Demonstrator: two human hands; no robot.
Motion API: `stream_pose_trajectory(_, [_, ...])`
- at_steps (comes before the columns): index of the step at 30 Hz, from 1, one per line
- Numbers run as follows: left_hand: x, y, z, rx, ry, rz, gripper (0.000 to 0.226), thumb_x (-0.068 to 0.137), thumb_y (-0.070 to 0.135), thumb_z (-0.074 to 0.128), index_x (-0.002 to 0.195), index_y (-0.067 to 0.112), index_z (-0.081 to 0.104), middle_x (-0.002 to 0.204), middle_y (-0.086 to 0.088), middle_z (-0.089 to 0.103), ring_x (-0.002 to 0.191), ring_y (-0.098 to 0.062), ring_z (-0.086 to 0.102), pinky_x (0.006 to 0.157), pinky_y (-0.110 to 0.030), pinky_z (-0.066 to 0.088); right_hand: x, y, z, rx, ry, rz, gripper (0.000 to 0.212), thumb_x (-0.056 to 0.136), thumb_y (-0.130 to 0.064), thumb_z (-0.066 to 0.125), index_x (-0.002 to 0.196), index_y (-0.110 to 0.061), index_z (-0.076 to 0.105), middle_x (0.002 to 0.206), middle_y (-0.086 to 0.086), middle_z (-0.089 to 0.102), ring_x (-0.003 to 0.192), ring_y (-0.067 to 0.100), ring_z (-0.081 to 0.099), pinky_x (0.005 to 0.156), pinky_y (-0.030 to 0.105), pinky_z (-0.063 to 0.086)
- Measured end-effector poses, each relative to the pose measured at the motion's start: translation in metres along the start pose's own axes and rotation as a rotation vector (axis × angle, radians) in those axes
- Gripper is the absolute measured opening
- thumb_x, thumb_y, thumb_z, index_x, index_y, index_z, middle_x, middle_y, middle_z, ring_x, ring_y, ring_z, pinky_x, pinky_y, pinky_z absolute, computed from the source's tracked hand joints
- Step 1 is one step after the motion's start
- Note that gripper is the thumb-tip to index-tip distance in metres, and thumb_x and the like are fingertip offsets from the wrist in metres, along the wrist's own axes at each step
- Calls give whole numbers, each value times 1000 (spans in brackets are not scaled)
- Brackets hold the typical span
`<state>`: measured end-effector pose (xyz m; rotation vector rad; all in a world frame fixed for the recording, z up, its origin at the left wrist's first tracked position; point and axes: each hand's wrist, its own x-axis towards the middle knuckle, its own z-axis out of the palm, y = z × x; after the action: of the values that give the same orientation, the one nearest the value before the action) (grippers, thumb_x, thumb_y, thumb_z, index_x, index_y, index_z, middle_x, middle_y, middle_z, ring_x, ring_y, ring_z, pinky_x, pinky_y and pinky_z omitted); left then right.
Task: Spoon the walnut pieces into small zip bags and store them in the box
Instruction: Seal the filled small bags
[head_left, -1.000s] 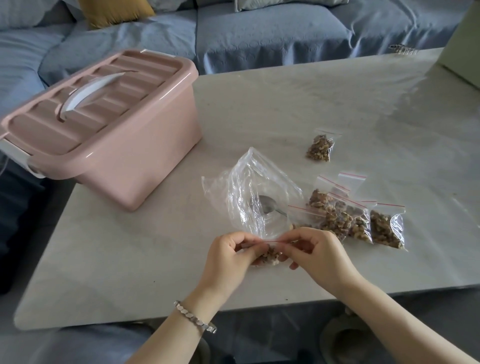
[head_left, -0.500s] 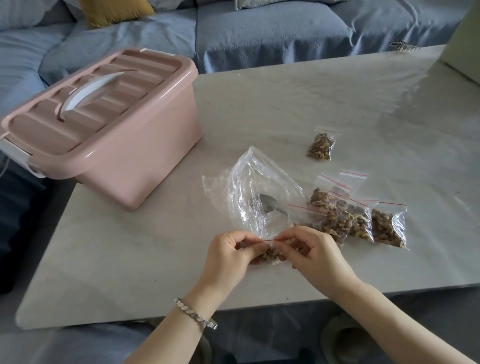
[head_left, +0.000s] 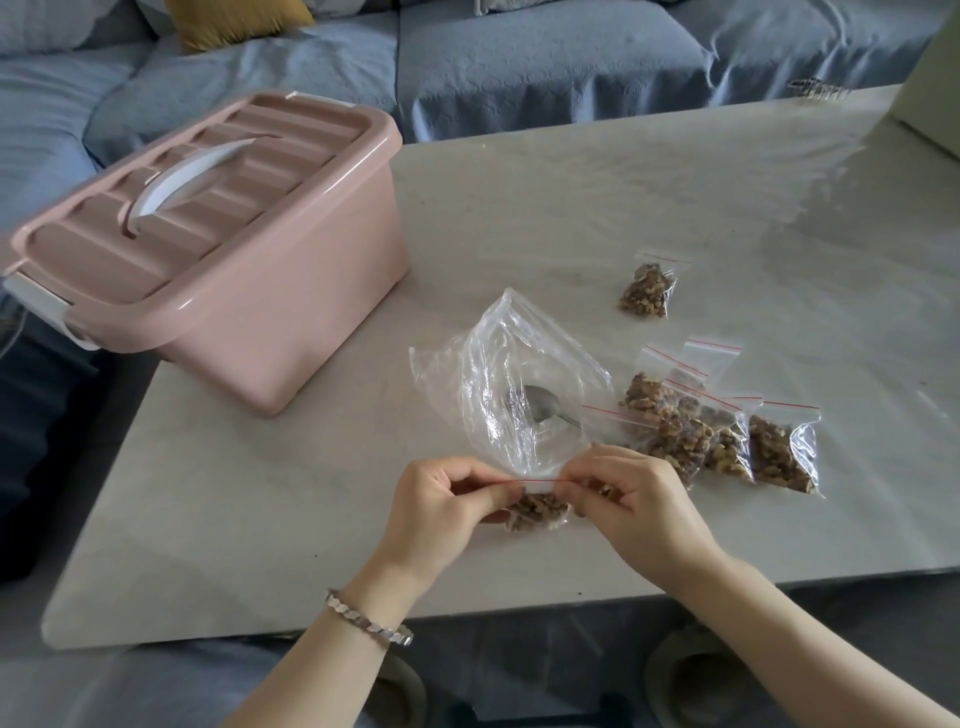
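My left hand and my right hand pinch the red-striped top edge of a small zip bag of walnut pieces near the table's front edge. Just behind it lies a large crumpled clear bag with a metal spoon inside. To the right, several filled small zip bags lie in a cluster, and one more filled bag sits farther back. The pink box stands at the left with its lid closed and its white handle down.
The pale table extends far back and right. A blue sofa with a yellow cushion runs behind it. A pale green object sits at the table's far right corner. The box overhangs the table's left edge.
My hands have drawn slightly apart along the bag's zip strip, stretching the red line between the fingertips. Nothing else on the table has moved.
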<state>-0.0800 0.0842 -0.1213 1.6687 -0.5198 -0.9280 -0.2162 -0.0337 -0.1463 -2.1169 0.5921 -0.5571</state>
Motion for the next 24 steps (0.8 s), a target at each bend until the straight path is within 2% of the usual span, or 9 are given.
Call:
stream_pose_trajectory(5, [-1,-5,-2,-69,92,-103,16,62,-8,77,56,4,69,58,-13,67,54,-18,65,57,-25,57,-1,2,5,-96,-21,5,4,79,-24,66,78,-22,68,72,-24,55,73,1,52,66,18,44])
stream_pose_trajectory(8, [-3,-1,-2,-48,50,-97,10,63,-6,77,61,1,70,63,-16,70,57,-19,66,59,-26,57,0,-4,5,-172,-78,-93,10,80,-27,62,83,-20,68,80,-22,55,82,-3,46,75,11,39])
stream_pose_trajectory(10, [-5,3,0,4,3,-61,13,64,-5,77,61,7,73,66,-14,71,59,-19,66,62,-27,58,1,-10,7,-205,-95,-142,12,80,-28,60,83,-19,68,81,-15,60,82,-1,46,74,10,40])
stream_pose_trajectory(13, [-7,6,3,53,-17,-5,21,65,-3,77,57,16,73,63,-9,71,60,-19,66,66,-31,57,3,-14,7,-212,-84,-162,9,79,-23,60,79,-17,67,79,-9,63,79,3,50,68,21,46])
stream_pose_trajectory(16, [-7,7,5,84,-24,28,22,67,-1,77,57,18,73,63,-9,71,61,-21,66,68,-35,56,4,-11,1,-235,-62,-186,18,81,-32,55,77,-19,66,77,-11,62,75,4,50,65,26,47])
stream_pose_trajectory(21, [-4,7,3,55,-16,7,21,70,-5,74,58,12,70,60,-10,69,56,-17,65,59,-25,57,-1,-3,-12,-200,-42,-126,27,80,-39,53,77,-19,71,75,-15,63,75,2,52,67,18,44])
stream_pose_trajectory(24, [-2,5,5,51,-2,-2,10,71,-4,73,65,3,70,63,-14,69,57,-18,65,58,-25,56,-2,2,-18,-174,-55,-36,19,76,-39,64,77,-22,73,73,-14,65,75,4,55,66,21,48])
